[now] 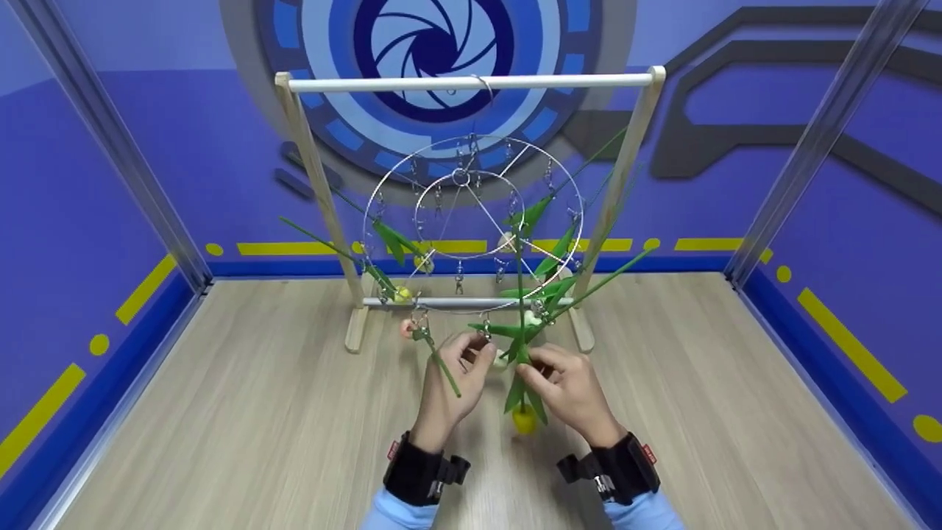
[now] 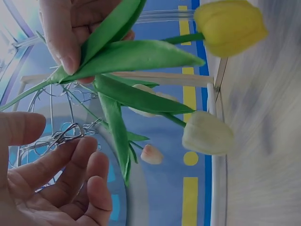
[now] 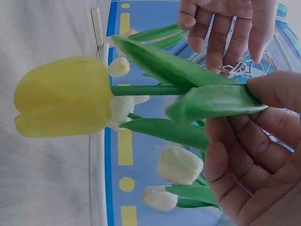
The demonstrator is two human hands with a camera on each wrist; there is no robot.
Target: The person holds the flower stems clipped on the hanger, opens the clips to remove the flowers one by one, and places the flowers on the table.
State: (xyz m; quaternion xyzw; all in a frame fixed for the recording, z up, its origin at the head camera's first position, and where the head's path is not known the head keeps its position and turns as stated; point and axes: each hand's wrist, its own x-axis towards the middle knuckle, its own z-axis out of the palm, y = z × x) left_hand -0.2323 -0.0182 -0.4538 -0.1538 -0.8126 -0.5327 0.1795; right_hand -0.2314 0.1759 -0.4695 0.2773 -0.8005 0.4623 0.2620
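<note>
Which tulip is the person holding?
The yellow tulip, hanging head-down below the right hand, which pinches its leaves. The other tulips hang clipped on the wire rack.

Matt plastic tulip [image 3: 63,96] (waxy leaves), shiny wire hanger [image 1: 471,221], pale wooden rack [image 1: 309,162].

A pale wood-grain floor [image 1: 243,412] fills the lower part of the frame, fenced by low blue walls. The back wall [image 1: 132,147] is violet-blue, with a large round aperture emblem [image 1: 434,44] in blue and white at top centre and dark grey angular line shapes [image 1: 736,132] at upper right. A band of yellow dashes and dots [image 1: 456,246] runs along the foot of the walls. Two metal corner posts [image 1: 110,147] slant up at the left and right edges. The light is even.
</note>
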